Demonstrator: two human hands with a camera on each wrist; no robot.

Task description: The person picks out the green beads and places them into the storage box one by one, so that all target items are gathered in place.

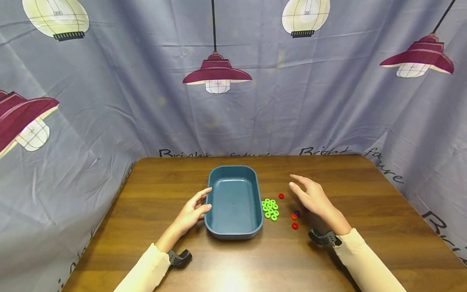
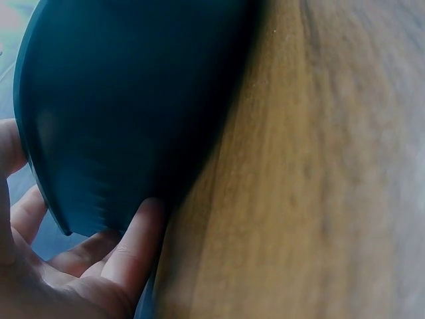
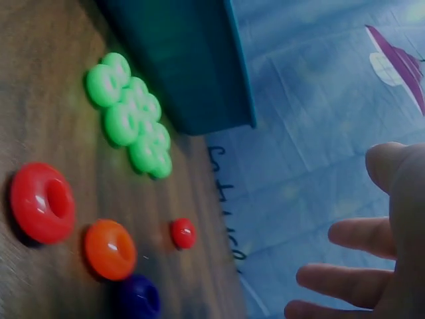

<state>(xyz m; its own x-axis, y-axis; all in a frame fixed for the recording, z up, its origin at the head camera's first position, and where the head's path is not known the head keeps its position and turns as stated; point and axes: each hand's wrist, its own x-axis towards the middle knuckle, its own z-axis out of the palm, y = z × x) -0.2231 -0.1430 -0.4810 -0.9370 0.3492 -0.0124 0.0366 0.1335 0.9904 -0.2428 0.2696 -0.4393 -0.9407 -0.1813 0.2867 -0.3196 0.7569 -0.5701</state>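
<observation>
A dark teal rectangular plastic bin (image 1: 233, 235) stands upright on the table. At its left side is my left hand (image 1: 191, 213), thumb and index fingertip right at the rim. In the left wrist view the other fingers (image 2: 136, 249) lie fairly straight against the bin's outer wall (image 2: 126, 113). My right hand (image 1: 310, 196) hovers over the table right of the bin, holding nothing, fingers extended and thumb apart. Between that hand and the bin lie several bright green rings (image 1: 270, 210) in a cluster. Nearer the hand are an orange ring (image 3: 109, 249), a purple ring (image 3: 139, 297) and red rings (image 3: 43, 203).
The brown wooden table (image 1: 164, 174) reaches back to a grey-blue curtain (image 1: 153, 101) printed with lamps and lettering. Black wrist straps (image 1: 178, 258) sit below both hands. Light glares off the table's front middle.
</observation>
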